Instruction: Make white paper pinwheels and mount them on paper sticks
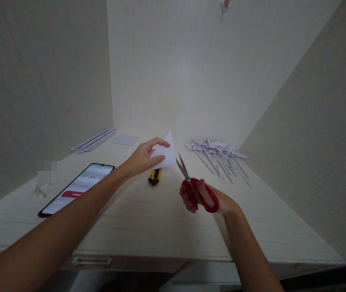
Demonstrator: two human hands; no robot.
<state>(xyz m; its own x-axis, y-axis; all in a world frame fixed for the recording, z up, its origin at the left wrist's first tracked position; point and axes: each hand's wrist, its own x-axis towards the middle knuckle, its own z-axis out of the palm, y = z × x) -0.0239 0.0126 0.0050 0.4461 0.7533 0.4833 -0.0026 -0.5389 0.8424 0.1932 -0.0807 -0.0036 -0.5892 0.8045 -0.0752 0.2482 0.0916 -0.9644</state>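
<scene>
My left hand (145, 157) pinches a small white piece of paper (167, 154) above the table, thumb and fingers along its near side. The paper comes to a point at the top. In my right hand (199, 196) is a pair of scissors (185, 172) with red handles, fingers through the loops. Its blades are parted and point up and left, close to the paper's lower right corner. Whether they touch it I cannot tell. Below the paper lies a yellow and black utility knife (154, 177), its far end hidden behind the paper.
On the white table (148, 227), a phone (78, 188) lies at left, partly behind my left forearm. Paper sticks (95, 140) and a flat paper sheet (124, 139) lie at the back left. Several folded paper pinwheels on sticks (218, 152) are heaped at the back right. Walls enclose the table.
</scene>
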